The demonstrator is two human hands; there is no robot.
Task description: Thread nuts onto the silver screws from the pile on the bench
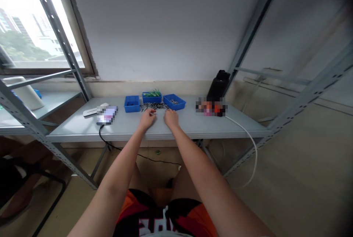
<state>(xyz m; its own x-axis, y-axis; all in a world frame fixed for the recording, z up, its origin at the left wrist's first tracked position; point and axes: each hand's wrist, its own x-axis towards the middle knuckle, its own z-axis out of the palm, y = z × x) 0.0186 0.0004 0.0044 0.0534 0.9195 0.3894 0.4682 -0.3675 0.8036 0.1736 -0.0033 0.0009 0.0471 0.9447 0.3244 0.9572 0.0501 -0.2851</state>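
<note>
A loose heap of small thin black and silvery pieces (154, 106), too small to name, lies in front of three blue trays. My left hand (148, 119) is at the heap's near left edge, its fingers bent and a gap showing between thumb and fingers. At the heap's right end, my right hand (171, 118) rests with fingers curled together; whatever they hold is hidden. The left blue tray (132, 109) contains a few dark pieces. Green strips fill the middle blue tray (151, 100). Small silvery pieces lie in the right blue tray (179, 106), which sits at an angle.
A phone (107, 115) with a black cable lies left on the grey shelf table (127, 128), beside a white object (92, 112). To the right stand a black bottle (219, 84) and a blurred orange-black item (211, 108) near a white cable. Metal posts flank the table.
</note>
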